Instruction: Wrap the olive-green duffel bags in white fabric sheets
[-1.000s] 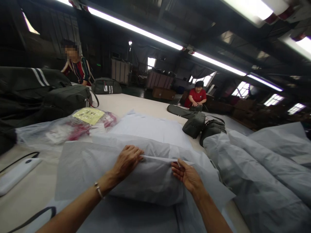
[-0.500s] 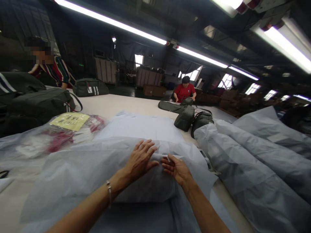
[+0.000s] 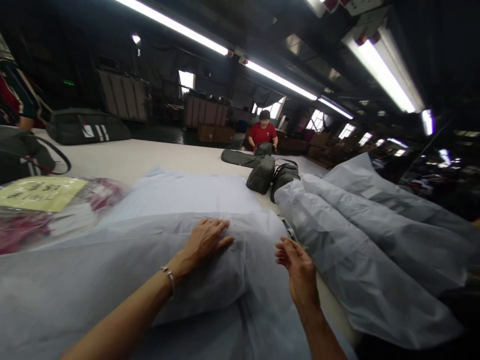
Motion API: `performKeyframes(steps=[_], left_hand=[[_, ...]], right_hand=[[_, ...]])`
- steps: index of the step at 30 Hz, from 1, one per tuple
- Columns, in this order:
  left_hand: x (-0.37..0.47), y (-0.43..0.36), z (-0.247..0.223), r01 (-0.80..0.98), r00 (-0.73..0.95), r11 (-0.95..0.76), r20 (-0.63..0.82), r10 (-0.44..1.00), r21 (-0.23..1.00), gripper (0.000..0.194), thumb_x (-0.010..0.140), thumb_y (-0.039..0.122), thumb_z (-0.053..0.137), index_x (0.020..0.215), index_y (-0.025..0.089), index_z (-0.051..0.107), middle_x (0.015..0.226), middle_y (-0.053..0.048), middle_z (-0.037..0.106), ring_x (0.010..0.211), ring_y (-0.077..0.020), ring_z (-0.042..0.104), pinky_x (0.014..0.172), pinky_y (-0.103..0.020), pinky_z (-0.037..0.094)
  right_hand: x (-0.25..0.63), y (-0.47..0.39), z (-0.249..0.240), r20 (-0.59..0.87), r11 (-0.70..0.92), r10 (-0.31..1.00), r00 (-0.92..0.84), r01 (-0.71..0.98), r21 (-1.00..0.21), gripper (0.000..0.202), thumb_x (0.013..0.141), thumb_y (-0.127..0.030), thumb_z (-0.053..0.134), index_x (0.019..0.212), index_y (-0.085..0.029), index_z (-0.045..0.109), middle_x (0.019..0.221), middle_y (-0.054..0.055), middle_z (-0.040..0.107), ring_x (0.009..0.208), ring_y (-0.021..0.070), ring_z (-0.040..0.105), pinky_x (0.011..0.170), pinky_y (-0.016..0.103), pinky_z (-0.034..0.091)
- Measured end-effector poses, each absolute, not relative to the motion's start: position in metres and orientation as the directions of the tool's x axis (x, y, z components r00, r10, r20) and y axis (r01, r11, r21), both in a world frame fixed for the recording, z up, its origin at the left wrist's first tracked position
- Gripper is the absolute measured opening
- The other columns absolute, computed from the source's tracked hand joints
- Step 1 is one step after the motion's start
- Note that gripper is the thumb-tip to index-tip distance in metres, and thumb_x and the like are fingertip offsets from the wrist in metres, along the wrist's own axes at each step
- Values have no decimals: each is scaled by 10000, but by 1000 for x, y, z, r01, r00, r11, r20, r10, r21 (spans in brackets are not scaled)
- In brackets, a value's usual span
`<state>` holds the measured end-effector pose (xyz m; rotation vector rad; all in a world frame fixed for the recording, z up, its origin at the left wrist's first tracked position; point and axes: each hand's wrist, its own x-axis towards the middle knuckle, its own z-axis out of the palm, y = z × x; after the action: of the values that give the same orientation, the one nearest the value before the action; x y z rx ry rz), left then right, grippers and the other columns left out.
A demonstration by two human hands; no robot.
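A bulky bundle wrapped in a thin, translucent whitish sheet lies in front of me; its contents are hidden. My left hand rests on top of it, palm down with fingers stretched out. Beyond the bundle, a stack of white sheets lies flat. My right hand hovers by the bundle's right side, fingers loosely bent and nothing visible in them. Just past its fingertips, a small greyish object shows partly between the sheet and the wrapped bags; its kind is unclear.
Several long wrapped bundles lie on the right. Dark bags stand farther back on the pale table, near a person in red. At left are a clear plastic bag with a yellow label and dark duffel bags.
My right hand has drawn away from the left, to the right, off the bundle's top edge. My left hand stays on the bundle. The view has turned rightward.
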<state>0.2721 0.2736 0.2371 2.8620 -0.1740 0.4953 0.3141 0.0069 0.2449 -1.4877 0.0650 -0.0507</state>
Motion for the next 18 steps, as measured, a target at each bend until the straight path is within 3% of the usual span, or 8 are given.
performKeyframes(steps=[2,3,5,7,9,13,18], left_hand=[[275,270,237,-130,934,-966,356,-44,222,397,930,448,506,1235,197,546,1204,-120,654,1068,-295,626,943,-454,466],[277,269,236,-125,931,-966,364,-35,227,384,931,433,506,1228,194,549,1268,-135,617,1102,-301,611,951,-458,467],[280,270,233,-151,921,-959,387,-47,241,366,932,417,505,1223,200,550,1423,-146,492,1207,-304,551,1006,-459,445],[282,273,230,-212,909,-940,406,-89,268,323,937,400,498,1194,215,563,1464,-123,452,1267,-288,507,1053,-443,419],[283,275,227,-261,904,-920,408,-127,293,287,942,383,488,1162,221,575,1391,-98,539,1241,-265,533,1050,-417,431],[283,276,226,-252,911,-915,395,-116,314,338,947,403,465,1215,212,542,1239,-88,648,1114,-256,616,963,-396,492],[282,276,226,-227,914,-910,399,-76,346,322,959,402,422,1189,226,562,1127,-73,694,1009,-245,652,878,-380,513]], right_hand=[[313,-35,220,-16,30,-247,969,-9,-999,617,611,-568,796,1062,-167,666,970,70,727,834,209,676,681,282,544],[313,-54,206,-49,4,-269,962,-50,-999,669,579,-565,815,1095,-169,655,1060,87,715,944,239,671,742,297,545],[314,-81,177,-171,-18,-229,958,-180,-984,751,545,-560,836,1153,-170,631,1240,126,651,1150,294,603,861,340,525],[316,-92,154,-301,25,-136,944,-300,-954,763,550,-579,829,1167,-179,627,1307,142,612,1220,310,561,918,381,502],[319,-91,142,-363,111,-35,931,-357,-927,694,570,-587,818,1120,-198,653,1224,123,666,1139,297,615,905,399,504],[327,-78,151,-299,230,110,948,-317,-920,463,605,-487,831,946,-199,706,916,53,743,824,231,682,756,347,534],[349,-81,187,-140,115,-25,990,-136,-984,360,571,-379,834,840,-169,720,770,23,719,700,184,639,613,259,510]])
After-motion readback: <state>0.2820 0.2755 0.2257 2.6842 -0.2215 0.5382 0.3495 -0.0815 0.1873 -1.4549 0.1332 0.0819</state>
